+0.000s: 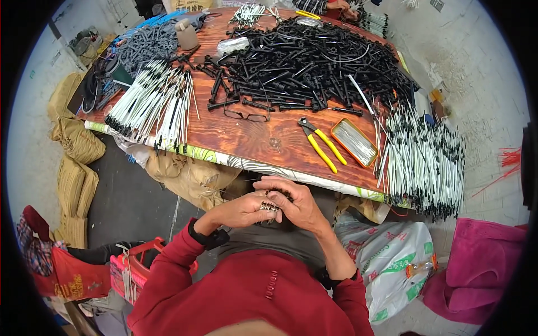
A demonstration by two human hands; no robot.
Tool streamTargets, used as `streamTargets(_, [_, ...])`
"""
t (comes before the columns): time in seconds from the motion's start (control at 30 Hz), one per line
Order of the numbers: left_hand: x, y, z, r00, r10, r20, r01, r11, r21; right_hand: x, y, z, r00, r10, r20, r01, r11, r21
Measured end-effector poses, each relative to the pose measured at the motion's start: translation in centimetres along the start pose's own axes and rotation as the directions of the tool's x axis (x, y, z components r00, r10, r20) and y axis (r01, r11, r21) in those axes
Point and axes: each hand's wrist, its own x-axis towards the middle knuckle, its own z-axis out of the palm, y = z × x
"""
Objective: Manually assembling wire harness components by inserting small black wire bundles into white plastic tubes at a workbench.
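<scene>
Just in front of the table's near edge, my left hand (242, 211) and my right hand (300, 206) are held together above my lap. Both are closed around a small bundle of dark-and-silver parts (269, 207); its ends poke out between the fingers, and their exact kind is too small to tell. The rest of the bundle is hidden by the palms. Nearest to them on the wooden table (224, 137) lie yellow-handled cutting pliers (325, 147), with the jaws toward the far side. Beside the pliers sits an orange-rimmed tin (338, 134) of thin metal pins (356, 144).
Black plastic parts (314, 67) form a large heap. White rods with black ends lie in a left bunch (159, 103) and a right bunch (423, 159). Eyeglasses (246, 116) rest near the heap. A plastic bag (392, 263) stands at right, a red basket (126, 274) at left. Another person's hand (339, 5) shows at the far side.
</scene>
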Motion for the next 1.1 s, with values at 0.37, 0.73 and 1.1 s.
streamTargets(0.37, [0.2, 2.1, -2.3, 0.992, -0.025, 0.127, 0.01, 0.993, 0.117, 1.1, -2.1, 0.2, 0.989, -0.131, -0.074, 0.129, 0.991, -0.026])
streamTargets(0.73, [0.1, 0.4, -0.8, 0.996, -0.02, 0.083, 0.012, 0.996, 0.093, 1.4, -0.1, -0.1, 0.974, -0.226, 0.025, 0.227, 0.959, -0.169])
streamTargets(1.1, [-0.4, 0.5, -0.4, 0.995, 0.073, -0.068, -0.053, 0.966, 0.252, -0.4, -1.3, -0.8, 0.989, -0.125, -0.08, 0.11, 0.98, -0.167])
